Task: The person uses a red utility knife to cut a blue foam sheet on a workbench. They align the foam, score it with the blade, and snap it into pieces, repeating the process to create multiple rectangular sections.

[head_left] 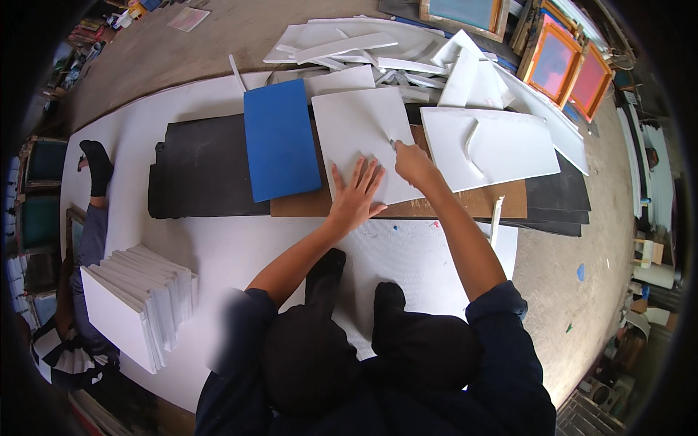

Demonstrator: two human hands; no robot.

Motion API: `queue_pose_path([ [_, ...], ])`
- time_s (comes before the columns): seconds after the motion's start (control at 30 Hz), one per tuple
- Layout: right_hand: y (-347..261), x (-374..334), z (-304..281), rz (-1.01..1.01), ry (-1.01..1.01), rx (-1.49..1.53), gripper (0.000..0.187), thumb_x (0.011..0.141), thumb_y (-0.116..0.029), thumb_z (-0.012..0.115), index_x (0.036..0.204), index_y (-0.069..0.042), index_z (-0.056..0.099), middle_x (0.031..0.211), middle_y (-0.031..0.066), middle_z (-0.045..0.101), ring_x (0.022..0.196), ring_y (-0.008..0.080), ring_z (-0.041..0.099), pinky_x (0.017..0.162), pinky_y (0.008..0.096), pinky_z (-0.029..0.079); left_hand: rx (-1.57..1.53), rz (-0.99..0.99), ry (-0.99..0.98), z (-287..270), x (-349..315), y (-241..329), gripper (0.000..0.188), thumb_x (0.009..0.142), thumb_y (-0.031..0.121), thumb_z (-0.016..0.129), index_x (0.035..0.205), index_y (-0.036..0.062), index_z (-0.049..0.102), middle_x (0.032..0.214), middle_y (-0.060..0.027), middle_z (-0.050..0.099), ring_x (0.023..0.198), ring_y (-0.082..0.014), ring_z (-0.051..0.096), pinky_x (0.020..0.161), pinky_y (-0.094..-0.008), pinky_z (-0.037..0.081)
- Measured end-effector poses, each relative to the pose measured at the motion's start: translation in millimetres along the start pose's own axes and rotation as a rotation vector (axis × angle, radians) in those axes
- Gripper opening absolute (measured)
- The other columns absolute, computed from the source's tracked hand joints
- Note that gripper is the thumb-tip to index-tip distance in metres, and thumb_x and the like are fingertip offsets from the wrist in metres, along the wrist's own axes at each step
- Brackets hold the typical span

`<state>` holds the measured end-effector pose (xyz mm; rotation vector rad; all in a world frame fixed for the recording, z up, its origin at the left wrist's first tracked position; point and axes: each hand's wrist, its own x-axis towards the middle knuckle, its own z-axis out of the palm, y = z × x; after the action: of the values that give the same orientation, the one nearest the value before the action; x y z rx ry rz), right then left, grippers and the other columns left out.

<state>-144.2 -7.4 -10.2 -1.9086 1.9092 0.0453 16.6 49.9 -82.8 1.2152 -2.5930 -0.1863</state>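
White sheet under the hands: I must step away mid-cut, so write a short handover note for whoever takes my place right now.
Left hand: flat, fingers spread, pressing the white sheet down on the brown board.
Right hand: closed on a small cutting tool set against the sheet.
Around: blue sheet just left, overlapping the black mat; another white sheet to the right; offcuts behind; stack of white panels at near left.
Done: cannot tell how far the cut has run.
Left: apparently finishing this cut.
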Motion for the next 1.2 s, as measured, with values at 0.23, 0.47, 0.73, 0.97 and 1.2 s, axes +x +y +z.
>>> queue_pose_path([
  [0.23, 6, -50, 13, -0.061, 0.048, -0.036, 0.028, 0.081, -0.004, 0.044, 0.106, 0.009, 0.047, 0.079, 0.0269, 0.06, 0.073, 0.0385, 0.062, 0.064, 0.0439, 0.051, 0.053, -0.001, 0.026, 5, -1, 0, 0.079, 0.072, 0.052, 0.061, 0.135, 0.0141, 0.032, 0.141, -0.0076, 0.027, 0.132, -0.0293, 0.019, 0.09, -0.0745, 0.014],
  [0.47, 5, -91, 17, 0.061, -0.053, 0.027, 0.042, 0.081, -0.002, 0.044, 0.122, 0.006, 0.038, 0.08, 0.0277, 0.059, 0.079, 0.0407, 0.061, 0.069, 0.0459, 0.05, 0.053, 0.002, 0.018, 6, -1, 2, 0.079, 0.072, 0.05, 0.063, 0.135, 0.0144, 0.031, 0.142, -0.0075, 0.026, 0.132, -0.0292, 0.02, 0.09, -0.0741, 0.015],
  [0.73, 7, -134, 33, 0.087, 0.013, 0.104, 0.049, 0.08, 0.001, 0.039, 0.129, 0.002, 0.035, 0.074, 0.0296, 0.058, 0.07, 0.0415, 0.06, 0.065, 0.0492, 0.047, 0.054, 0.001, -0.012, 8, -2, 2, 0.078, 0.075, 0.051, 0.059, 0.136, 0.0141, 0.028, 0.143, -0.008, 0.022, 0.133, -0.0296, 0.018, 0.089, -0.0748, 0.015],
  [0.97, 8, -151, 49, 0.171, -0.047, 0.084, 0.058, 0.079, 0.001, 0.039, 0.135, -0.002, 0.026, 0.07, 0.0283, 0.058, 0.068, 0.0417, 0.06, 0.064, 0.0506, 0.047, 0.08, 0.017, -0.046, 8, -2, 0, 0.079, 0.076, 0.052, 0.057, 0.138, 0.0139, 0.025, 0.144, -0.0084, 0.019, 0.134, -0.0306, 0.015, 0.088, -0.0753, 0.016],
  [1.2, 27, -156, 49, 0.184, -0.075, 0.147, 0.053, 0.085, -0.007, 0.04, 0.136, -0.015, 0.027, 0.077, 0.0288, 0.059, 0.074, 0.044, 0.059, 0.069, 0.0517, 0.046, 0.042, 0.016, -0.029, 5, 8, -3, 0.073, 0.075, 0.055, 0.056, 0.13, 0.0114, 0.037, 0.138, -0.0102, 0.028, 0.13, -0.0301, 0.022, 0.088, -0.0734, 0.016],
])
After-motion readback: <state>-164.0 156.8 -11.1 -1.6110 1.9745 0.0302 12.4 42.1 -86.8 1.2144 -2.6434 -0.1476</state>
